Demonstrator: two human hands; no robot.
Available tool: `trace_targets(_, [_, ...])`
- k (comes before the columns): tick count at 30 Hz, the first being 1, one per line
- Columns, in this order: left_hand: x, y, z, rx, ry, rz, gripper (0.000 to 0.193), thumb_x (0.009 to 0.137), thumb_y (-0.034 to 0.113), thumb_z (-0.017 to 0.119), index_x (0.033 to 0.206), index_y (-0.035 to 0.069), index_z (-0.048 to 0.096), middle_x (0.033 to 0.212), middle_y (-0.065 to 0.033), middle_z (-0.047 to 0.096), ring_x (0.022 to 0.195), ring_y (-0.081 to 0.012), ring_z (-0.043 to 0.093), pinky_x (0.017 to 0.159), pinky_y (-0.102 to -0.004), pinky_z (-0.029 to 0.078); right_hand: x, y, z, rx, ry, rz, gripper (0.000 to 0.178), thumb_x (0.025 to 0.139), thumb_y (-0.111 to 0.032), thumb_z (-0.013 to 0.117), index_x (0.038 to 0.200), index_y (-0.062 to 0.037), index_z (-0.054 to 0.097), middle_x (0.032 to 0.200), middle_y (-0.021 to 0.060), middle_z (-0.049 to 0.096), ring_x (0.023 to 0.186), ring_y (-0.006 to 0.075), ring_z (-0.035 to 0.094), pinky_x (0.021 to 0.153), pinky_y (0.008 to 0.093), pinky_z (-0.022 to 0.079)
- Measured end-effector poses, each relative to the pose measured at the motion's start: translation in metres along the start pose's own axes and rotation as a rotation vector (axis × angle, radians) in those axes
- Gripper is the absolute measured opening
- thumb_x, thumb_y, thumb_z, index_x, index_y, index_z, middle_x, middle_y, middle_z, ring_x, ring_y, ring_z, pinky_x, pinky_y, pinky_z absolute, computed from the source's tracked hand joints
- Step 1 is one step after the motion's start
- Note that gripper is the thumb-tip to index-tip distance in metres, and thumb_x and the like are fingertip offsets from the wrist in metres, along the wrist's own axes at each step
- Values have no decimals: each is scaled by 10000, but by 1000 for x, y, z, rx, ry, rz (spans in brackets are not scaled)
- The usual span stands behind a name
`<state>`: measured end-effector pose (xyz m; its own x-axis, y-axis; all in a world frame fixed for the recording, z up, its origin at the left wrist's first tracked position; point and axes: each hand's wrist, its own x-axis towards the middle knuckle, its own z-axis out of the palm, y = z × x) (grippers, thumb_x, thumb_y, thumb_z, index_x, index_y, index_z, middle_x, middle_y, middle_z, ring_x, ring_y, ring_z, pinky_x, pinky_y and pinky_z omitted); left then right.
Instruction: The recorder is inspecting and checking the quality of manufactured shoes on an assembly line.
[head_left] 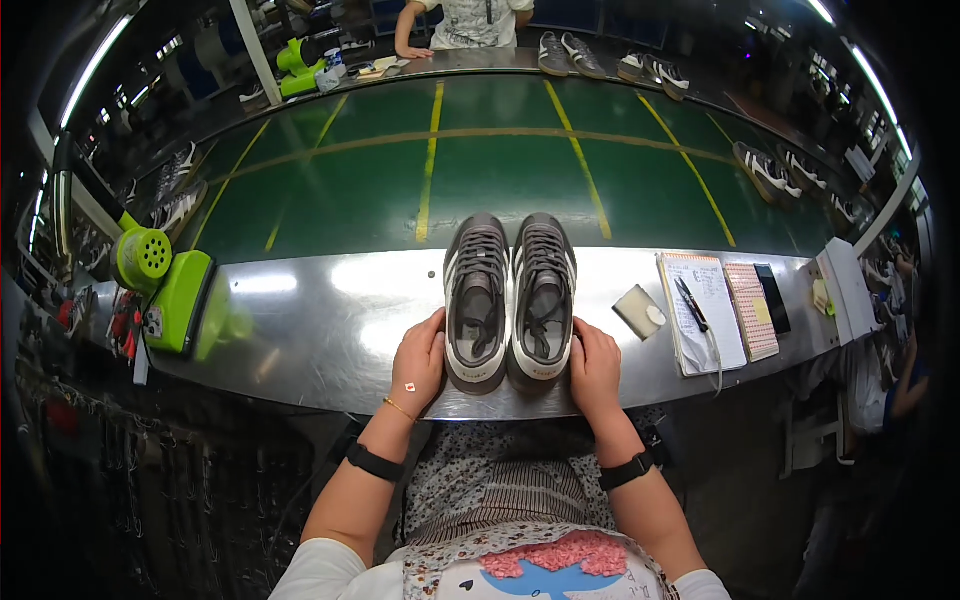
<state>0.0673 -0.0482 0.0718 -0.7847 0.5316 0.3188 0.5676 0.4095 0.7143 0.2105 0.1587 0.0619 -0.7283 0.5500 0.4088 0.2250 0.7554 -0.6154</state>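
Side by side on the steel worktop (300, 365) stand two dark grey sneakers, toes pointing away from me. They have white side stripes, dark laces and pale heel tabs. My left hand (418, 362) is closed against the outer side of the left sneaker (478, 295), near its heel. On the other side, my right hand (597, 370) grips the outer heel side of the right sneaker (542, 295). The fingertips of both hands are partly hidden by the shoes. Laces hang into both shoe openings.
Beyond the worktop runs a green conveyor belt (360, 185) with yellow lines. At left stands a lime-green machine (180, 300). Right of the shoes lie a pale block (638, 312), a notebook (705, 340) with a pen, and a phone (772, 298). A person (470, 25) stands opposite.
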Motion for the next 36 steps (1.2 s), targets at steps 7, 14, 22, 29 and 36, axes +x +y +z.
trace_targets(7, [-12,8,-4,67,33,78,320,868,86,448,1165,3,535,1008,-194,605,968,-351,552,855,-409,427,0,1,-6,68,18,-48,251,846,-130,521,1066,-33,592,985,125,618,952,306,538,870,392,389])
trace_targets(14, [-13,9,-6,22,59,54,295,857,93,478,1132,22,557,989,-179,610,954,-335,556,839,-398,431,0,3,-6,87,20,-49,238,842,-124,531,1051,-31,597,989,127,621,951,307,541,868,395,392])
trace_targets(22, [-10,9,-12,-50,32,33,301,844,99,496,1128,20,561,979,-170,615,939,-327,562,829,-393,435,3,-1,-6,78,39,-57,241,834,-112,523,1045,-23,599,984,132,621,950,309,539,859,398,400])
trace_targets(29, [-32,20,-12,55,9,151,444,712,34,543,1150,-39,519,945,-200,598,900,-360,565,804,-419,453,-6,4,-10,65,-1,-26,256,792,-83,547,1037,-21,594,990,134,612,953,314,531,866,405,392])
trace_targets(36, [-35,21,-14,82,39,135,441,699,62,558,1132,-17,536,935,-179,607,906,-344,574,823,-420,443,-7,-4,-11,86,-6,-27,273,739,-66,573,1010,-34,591,957,139,605,927,338,526,837,419,390])
